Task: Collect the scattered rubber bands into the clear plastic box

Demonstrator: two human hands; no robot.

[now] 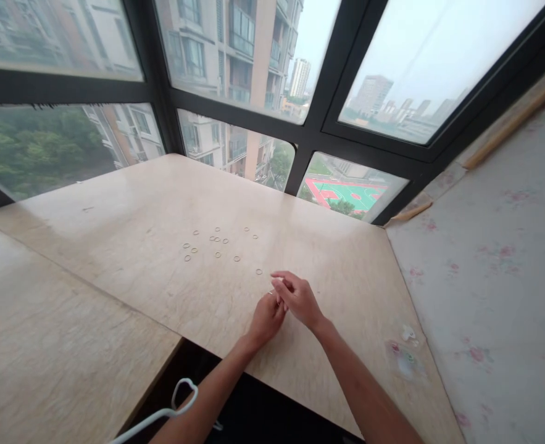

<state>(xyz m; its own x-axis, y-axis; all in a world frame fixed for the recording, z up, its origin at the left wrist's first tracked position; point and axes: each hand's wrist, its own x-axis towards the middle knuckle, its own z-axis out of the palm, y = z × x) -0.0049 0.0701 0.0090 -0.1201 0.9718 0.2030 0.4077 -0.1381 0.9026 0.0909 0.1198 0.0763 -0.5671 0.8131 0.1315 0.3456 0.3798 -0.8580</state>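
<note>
My left hand [265, 320] and my right hand [296, 298] meet over the pale marble sill [137, 203], fingers curled and pinched together around something small and white that I cannot make out. Several small thin rings [216, 243] lie scattered on the sill just beyond my hands, the nearest ring [258, 271] a short way from my right fingertips.
Large dark-framed windows [309, 132] rise at the sill's far edge. A floral fabric surface [499, 271] borders the right. A small clear plastic bag [405, 357] lies near the right edge. A white cable [170, 410] hangs over a dark gap at the bottom.
</note>
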